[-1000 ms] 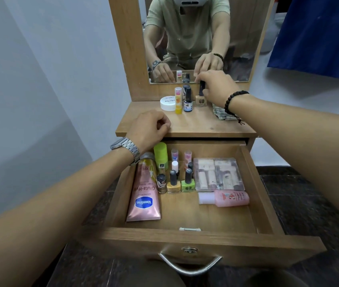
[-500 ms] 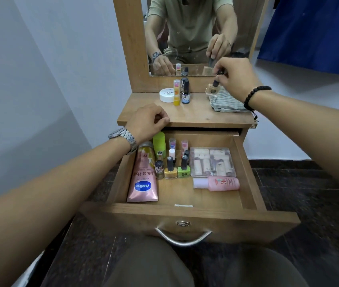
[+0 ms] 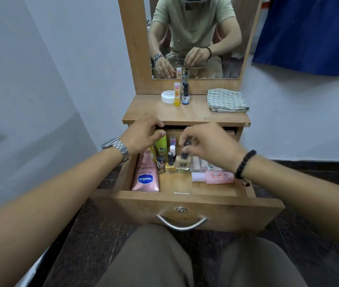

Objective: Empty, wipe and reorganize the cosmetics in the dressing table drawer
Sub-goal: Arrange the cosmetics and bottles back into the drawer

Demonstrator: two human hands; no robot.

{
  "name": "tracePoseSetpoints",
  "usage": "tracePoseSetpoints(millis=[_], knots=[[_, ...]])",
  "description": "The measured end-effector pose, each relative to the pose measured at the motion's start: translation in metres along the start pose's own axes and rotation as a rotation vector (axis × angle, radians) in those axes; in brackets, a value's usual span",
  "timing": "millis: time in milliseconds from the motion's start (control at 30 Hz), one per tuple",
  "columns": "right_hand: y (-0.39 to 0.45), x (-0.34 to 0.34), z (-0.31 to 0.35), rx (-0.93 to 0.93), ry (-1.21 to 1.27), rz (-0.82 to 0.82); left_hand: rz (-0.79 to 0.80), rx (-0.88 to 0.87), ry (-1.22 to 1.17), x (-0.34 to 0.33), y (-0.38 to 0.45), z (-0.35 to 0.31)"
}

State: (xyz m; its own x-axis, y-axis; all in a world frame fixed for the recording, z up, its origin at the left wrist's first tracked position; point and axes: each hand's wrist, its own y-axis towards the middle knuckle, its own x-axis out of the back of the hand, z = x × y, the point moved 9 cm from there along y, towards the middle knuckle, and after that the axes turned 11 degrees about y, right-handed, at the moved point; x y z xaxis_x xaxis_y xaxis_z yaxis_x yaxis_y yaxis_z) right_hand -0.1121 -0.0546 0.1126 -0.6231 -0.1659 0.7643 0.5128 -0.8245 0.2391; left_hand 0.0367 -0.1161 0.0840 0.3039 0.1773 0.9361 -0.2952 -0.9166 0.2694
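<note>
The wooden drawer (image 3: 187, 201) is pulled open. My right hand (image 3: 208, 146) pinches the dark cap of a beige nail polish bottle (image 3: 183, 165), held upright among the small bottles in the drawer. My left hand (image 3: 143, 135) rests with curled fingers at the drawer's back left, over a green bottle (image 3: 161, 142). A pink Vaseline tube (image 3: 146, 172) lies on the left, a yellow polish bottle (image 3: 171, 166) stands beside it, and a pink bottle (image 3: 216, 177) lies on the right. A clear-lidded palette (image 3: 202, 163) is partly hidden under my right hand.
On the tabletop (image 3: 185, 114) stand a white jar (image 3: 168, 96), a yellow tube (image 3: 177, 94) and a dark polish bottle (image 3: 185, 92). A folded striped cloth (image 3: 226, 100) lies at the right. The mirror (image 3: 195, 36) rises behind; my knees sit below the drawer handle (image 3: 182, 223).
My right hand carried the beige polish bottle from the tabletop by the cloth down into the drawer. My left hand stayed at the drawer's back left edge.
</note>
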Motion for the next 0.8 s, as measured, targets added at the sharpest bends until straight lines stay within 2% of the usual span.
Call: tracePoseSetpoints(millis=[133, 267, 600, 800], knots=[[0.007, -0.054, -0.006, 0.004, -0.153, 0.117, -0.027, 0.029, -0.014, 0.002, -0.012, 0.010], [0.017, -0.083, -0.014, -0.033, -0.188, 0.160, -0.066, 0.029, 0.017, 0.010, -0.021, 0.020], [0.024, -0.101, -0.006, 0.048, -0.284, 0.169, -0.077, 0.021, 0.010, 0.007, -0.023, 0.024], [0.018, -0.071, 0.023, 0.154, -0.295, 0.110, -0.111, -0.003, -0.032, 0.010, -0.014, 0.025]])
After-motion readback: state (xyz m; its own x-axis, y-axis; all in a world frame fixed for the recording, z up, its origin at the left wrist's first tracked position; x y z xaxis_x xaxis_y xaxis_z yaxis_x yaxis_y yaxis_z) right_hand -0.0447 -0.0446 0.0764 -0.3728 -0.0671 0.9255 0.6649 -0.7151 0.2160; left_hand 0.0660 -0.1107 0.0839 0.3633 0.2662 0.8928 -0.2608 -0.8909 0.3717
